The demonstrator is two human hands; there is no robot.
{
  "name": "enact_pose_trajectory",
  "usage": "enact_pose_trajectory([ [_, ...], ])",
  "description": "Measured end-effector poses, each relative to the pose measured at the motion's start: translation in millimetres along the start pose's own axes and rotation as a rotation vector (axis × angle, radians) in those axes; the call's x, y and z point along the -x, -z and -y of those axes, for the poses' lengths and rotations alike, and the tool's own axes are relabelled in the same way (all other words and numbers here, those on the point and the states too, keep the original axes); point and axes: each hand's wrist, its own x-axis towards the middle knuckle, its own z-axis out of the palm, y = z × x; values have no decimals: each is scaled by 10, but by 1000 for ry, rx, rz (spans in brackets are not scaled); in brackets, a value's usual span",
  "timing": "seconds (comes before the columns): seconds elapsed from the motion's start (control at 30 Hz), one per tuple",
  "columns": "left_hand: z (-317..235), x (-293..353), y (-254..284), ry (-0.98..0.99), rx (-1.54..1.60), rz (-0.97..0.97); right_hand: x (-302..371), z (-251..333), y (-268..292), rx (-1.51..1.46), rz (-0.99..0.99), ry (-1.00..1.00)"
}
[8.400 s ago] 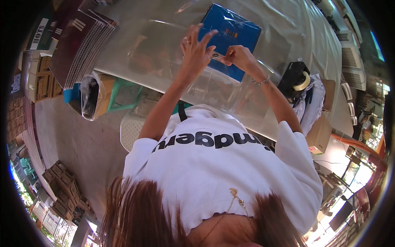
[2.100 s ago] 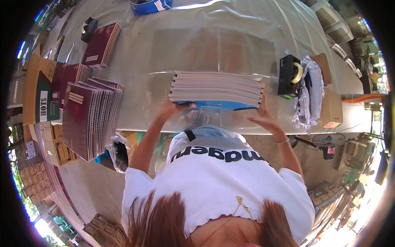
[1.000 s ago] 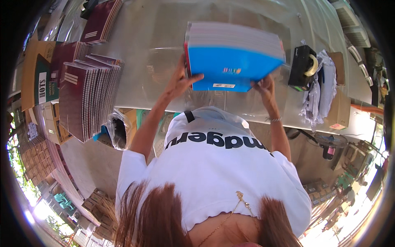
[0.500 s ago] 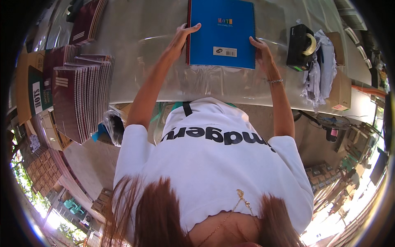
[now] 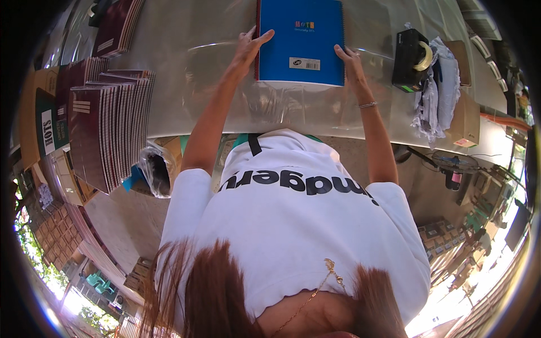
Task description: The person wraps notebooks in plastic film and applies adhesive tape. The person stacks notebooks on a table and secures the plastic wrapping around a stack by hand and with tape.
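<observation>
Blue notebook (image 5: 300, 42): flat on the table (image 5: 186, 73), cover up, white label toward the person, coil down its right side, red strip along its left; far edge out of view.
Carton (image 5: 39, 121): brown and green, farthest left of the notebook.
Maroon notebooks (image 5: 101, 129): piled left of the blue one, well apart, coils facing it.
Clear bag (image 5: 159, 169): left of the notebook, nearer the person.
Left hand (image 5: 247, 52): at the notebook's left side, thumb over the cover, fingers spread along the side; cannot tell how firmly it grips.
Right hand (image 5: 353, 65): at the coil side, thumb on the edge, fingers beside it; cannot tell if it clamps.
Dispenser (image 5: 408, 62): black, pale tape roll, well right of the notebook.
Plastic bundle (image 5: 437, 93): whitish, crumpled, right of the notebook, just past the dispenser.
Fan (image 5: 453, 169): right of the notebook, nearer the person.
</observation>
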Motion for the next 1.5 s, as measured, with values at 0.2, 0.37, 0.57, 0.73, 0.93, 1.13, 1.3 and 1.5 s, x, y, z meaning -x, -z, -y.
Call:
enact_pose_trajectory([
  [0.2,-24,113,128,-148,-334,-293,86,-220,241,294,-286,249],
  [0.37,382,345,823,-2,-822,-857,596,-652,656,892,-797,-113],
  [0.57,864,432,720,-137,-1028,-953,622,-928,331,1029,-871,24],
  [0.73,707,534,666,-239,-1050,-925,594,-827,343,858,-878,17],
  [0.93,624,596,660,-402,-1018,-956,529,-929,462,988,-975,46],
  [1.13,360,729,760,-299,-593,-850,507,-752,735,737,-762,20],
  [1.3,489,702,1224,-8,-74,-742,546,-913,1326,419,-908,-8],
  [1.5,417,825,1290,-75,92,-539,688,-900,1413,224,-658,96],
])
